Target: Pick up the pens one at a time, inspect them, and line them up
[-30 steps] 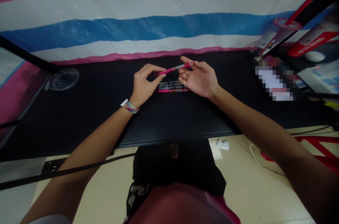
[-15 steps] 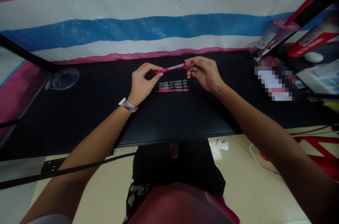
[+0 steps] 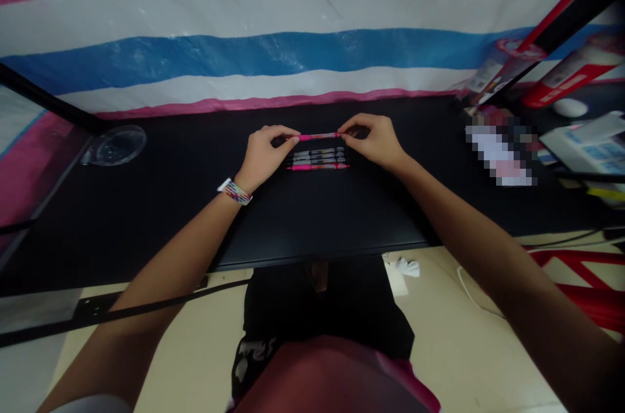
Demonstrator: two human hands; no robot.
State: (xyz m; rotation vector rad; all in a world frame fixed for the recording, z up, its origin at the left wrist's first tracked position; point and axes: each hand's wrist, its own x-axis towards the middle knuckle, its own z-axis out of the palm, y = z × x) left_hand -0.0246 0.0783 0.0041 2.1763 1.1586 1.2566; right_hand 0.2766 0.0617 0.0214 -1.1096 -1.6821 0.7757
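Observation:
A pink pen (image 3: pixel 318 136) with a clear barrel lies level between my two hands, just beyond a row of pens. My left hand (image 3: pixel 266 151) pinches its left end between thumb and fingers. At the other end, the thumb and fingertips of my right hand (image 3: pixel 374 139) are closed on the tip. Several black-and-clear pens (image 3: pixel 318 156) lie side by side in the row, parallel to the held one. Nearest to me in that row is another pink pen (image 3: pixel 319 167). Whether the held pen touches the desk I cannot tell.
The black desk (image 3: pixel 332 217) backs onto a striped plastic sheet (image 3: pixel 273 51). At its left sits a clear plastic lid or dish (image 3: pixel 118 144). On the right stand a clear cup (image 3: pixel 498 71), a red-and-white container (image 3: pixel 573 74) and a tissue box (image 3: pixel 586 146).
The pink pen has come down towards the row and turned from slanted to level. My right hand has lowered with its end and shifted slightly left.

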